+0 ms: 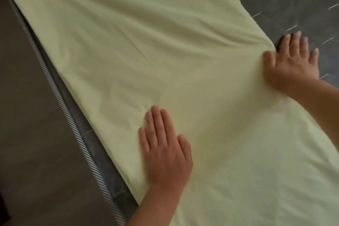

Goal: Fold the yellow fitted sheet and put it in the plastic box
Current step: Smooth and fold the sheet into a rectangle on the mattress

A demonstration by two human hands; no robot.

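Note:
The pale yellow fitted sheet [156,42] lies spread in a long band over a dark grey patterned mattress top [293,5], running from upper left to lower right. My left hand [165,148] rests flat, palm down, on the sheet near its left edge. My right hand [291,62] presses flat on the sheet's right edge, fingers spread and reaching onto the grey surface, with cloth bunched at the thumb. The plastic box is not in view.
A striped piping seam [60,97] marks the mattress edge along the sheet's left side. Beyond it, at the left, lies a brown surface [27,134].

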